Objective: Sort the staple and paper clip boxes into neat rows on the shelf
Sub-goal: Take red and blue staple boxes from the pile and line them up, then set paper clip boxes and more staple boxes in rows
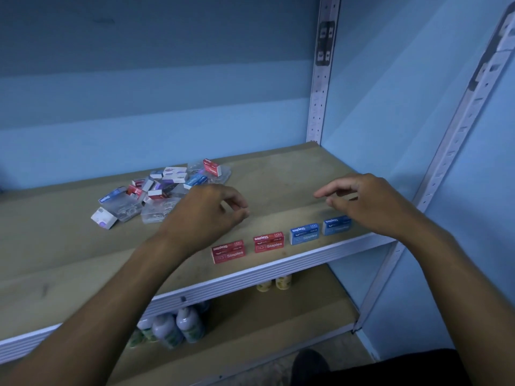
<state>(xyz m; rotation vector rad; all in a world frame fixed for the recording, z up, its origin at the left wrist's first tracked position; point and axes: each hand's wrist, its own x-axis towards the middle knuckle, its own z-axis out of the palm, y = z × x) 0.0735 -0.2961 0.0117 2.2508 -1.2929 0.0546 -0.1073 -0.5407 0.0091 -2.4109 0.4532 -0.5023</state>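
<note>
Four staple boxes (278,240) line the shelf (278,271) edge (row begun), so both empty, loosely curled hands, left hand (206,210) and right hand (367,204), likely next reach the pile (158,193).

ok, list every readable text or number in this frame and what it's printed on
"Staples" with "10": left red box, front face; top print is upside down.
"Staples" with "10": right red box, same layout.
"Staples": left blue box, front text faint.
"Staples": right blue box, front blurred.
"Staples": blue box in the pile.
Other pile boxes and the bottles below: too blurred to read.
</note>
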